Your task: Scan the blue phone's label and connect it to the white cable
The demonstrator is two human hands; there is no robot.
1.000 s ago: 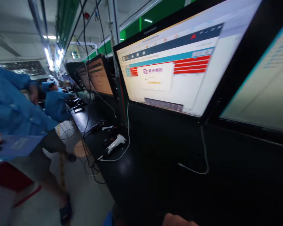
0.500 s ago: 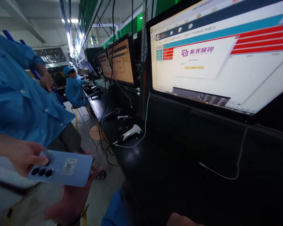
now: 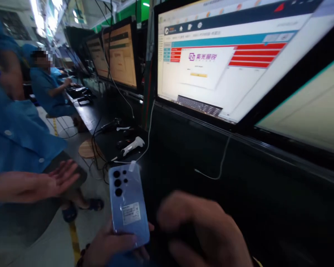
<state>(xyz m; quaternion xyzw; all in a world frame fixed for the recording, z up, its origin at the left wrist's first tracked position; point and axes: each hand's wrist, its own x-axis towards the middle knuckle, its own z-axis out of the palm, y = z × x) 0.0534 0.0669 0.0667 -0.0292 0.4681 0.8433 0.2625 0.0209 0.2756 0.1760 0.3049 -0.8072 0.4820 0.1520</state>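
Observation:
My left hand (image 3: pixel 108 243) grips a light-blue smartphone (image 3: pixel 130 198) by its lower end, thumb over the back. The phone's back faces up, showing dark round camera lenses and a white printed label (image 3: pixel 131 213). A small clear tab sticks out at its top edge. To the right, my right hand (image 3: pixel 208 222) hovers over the black bench, blurred, its fingers bent with a gap between thumb and forefinger and nothing seen in them. Left of the phone, a co-worker's hand (image 3: pixel 55 181) is held out, palm up and empty.
A white barcode scanner (image 3: pixel 133 145) and loose cables lie on the black bench (image 3: pixel 161 167). A white cable (image 3: pixel 218 174) hangs from the lit monitor (image 3: pixel 195 70). A wooden stool (image 3: pixel 90 149) stands beside the bench. Another person (image 3: pixel 48 89) sits farther along.
The phone has passed from the co-worker's hand to my left hand and is now turned upright in view. My right hand has come up into view. The camera has swung right.

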